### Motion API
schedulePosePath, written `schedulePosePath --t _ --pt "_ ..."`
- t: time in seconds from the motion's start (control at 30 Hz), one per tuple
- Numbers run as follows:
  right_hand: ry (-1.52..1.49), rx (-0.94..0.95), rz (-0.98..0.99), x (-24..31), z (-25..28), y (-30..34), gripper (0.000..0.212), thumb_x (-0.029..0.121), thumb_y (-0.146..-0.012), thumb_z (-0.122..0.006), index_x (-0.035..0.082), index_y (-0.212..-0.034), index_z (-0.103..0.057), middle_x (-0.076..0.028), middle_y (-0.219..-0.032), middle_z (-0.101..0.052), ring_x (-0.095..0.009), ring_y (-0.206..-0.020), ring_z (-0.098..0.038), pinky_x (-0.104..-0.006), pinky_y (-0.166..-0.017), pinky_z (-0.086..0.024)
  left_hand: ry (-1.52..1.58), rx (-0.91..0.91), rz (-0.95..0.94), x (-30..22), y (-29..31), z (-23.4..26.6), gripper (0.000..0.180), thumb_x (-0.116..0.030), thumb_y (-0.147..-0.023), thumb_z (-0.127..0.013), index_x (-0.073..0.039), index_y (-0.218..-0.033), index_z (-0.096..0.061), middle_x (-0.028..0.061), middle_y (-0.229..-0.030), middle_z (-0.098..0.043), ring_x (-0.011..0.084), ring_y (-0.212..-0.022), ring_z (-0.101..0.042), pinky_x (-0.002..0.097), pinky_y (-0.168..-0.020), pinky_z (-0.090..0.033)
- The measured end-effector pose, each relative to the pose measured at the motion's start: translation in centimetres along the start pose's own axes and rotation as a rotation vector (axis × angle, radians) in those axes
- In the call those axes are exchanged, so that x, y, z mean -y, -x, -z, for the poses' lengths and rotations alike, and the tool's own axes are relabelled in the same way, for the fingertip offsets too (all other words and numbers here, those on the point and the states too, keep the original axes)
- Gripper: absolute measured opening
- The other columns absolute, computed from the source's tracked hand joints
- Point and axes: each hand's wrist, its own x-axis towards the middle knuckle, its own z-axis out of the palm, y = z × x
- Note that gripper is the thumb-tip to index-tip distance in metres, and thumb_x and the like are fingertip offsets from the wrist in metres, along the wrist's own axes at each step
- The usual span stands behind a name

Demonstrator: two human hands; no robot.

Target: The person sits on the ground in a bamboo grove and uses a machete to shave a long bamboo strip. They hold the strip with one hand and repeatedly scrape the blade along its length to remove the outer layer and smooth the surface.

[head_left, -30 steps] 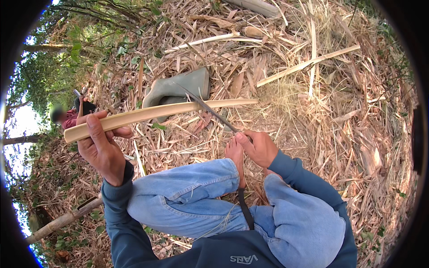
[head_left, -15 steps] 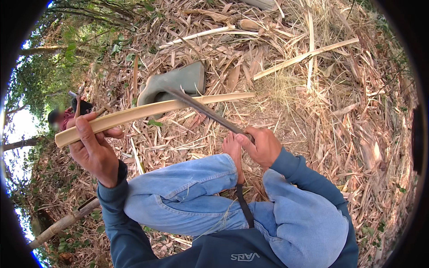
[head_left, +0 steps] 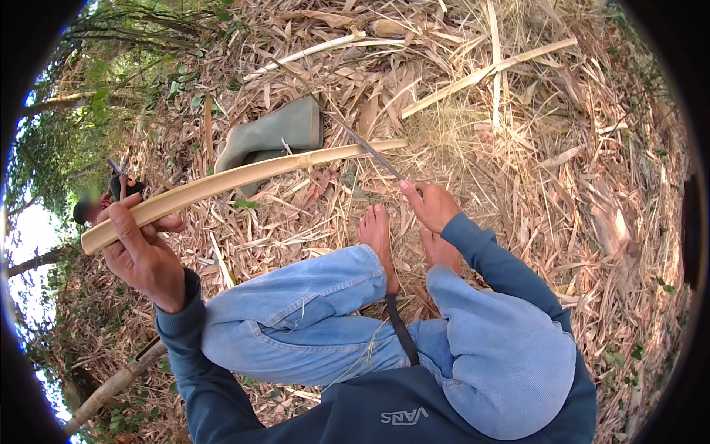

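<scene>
Bamboo strip [head_left: 244, 176] held level above leaf-littered ground | left hand [head_left: 144, 248] clasps its near end | right hand [head_left: 433, 206] grips knife [head_left: 366, 146], blade on strip's far end | green rubber boot [head_left: 270, 137] behind

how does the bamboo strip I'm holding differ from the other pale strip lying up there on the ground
The held bamboo strip is up off the ground, gripped near one end by the left hand, with the blade in the right hand laid across its far end. The loose strip lies flat on the dry leaf litter, untouched. The held bamboo strip looks wider and gently bowed; the loose strip looks thinner and straighter. Both are pale, long split pieces.
</scene>
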Motion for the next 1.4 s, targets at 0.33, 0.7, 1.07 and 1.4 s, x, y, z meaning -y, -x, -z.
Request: schedulePosePath --t 0.33,0.7,1.07,1.4 --pt "0.168 0.072 -0.375 -10.5 1.8 -3.8 0.081 0.067 -0.091 -0.034 -0.008 -0.076 -0.064 -0.019 -0.053 -0.055 -0.027 -0.047 -0.059 -0.0422 -0.055 -0.049 -0.011 0.010 0.031 0.2 0.0 0.2 0.033 -0.027 -0.101 -0.045 0.003 -0.092 -0.056 0.0051 -0.062 -0.053 0.0089 -0.046 -0.053 0.0162 -0.043 -0.043" --pt "-0.047 0.078 -0.156 -3.3 1.8 -0.3 0.083 0.068 -0.090 -0.033 -0.007 -0.072 -0.065 -0.018 -0.055 -0.058 -0.030 -0.055 -0.061 -0.0416 -0.059 -0.049 0.191 0.427 0.054 2.7 -1.7 5.1 0.037 -0.033 -0.101 -0.042 0.001 -0.104 -0.057 0.0160 -0.097 -0.061 0.0161 -0.078 -0.059 0.0260 -0.059 -0.052" --pt "-0.180 0.192 0.236 7.4 2.9 3.4 0.061 0.054 -0.094 -0.043 -0.002 -0.090 -0.067 -0.019 -0.054 -0.052 -0.030 -0.050 -0.053 -0.0408 -0.051 -0.041 0.212 0.605 -0.089 1.8 -1.4 5.5 0.041 -0.037 -0.098 -0.048 0.002 -0.102 -0.058 0.0209 -0.097 -0.064 0.0201 -0.068 -0.057 0.0283 -0.057 -0.049" --pt "-0.188 0.126 0.145 5.0 1.4 3.1 0.055 0.047 -0.095 -0.047 -0.004 -0.078 -0.061 -0.016 -0.055 -0.049 -0.025 -0.050 -0.048 -0.0383 -0.051 -0.039 0.227 0.553 -0.098 1.8 -1.2 5.2 0.041 -0.038 -0.096 -0.050 0.002 -0.100 -0.060 0.0208 -0.094 -0.065 0.0190 -0.065 -0.056 0.0264 -0.052 -0.048"
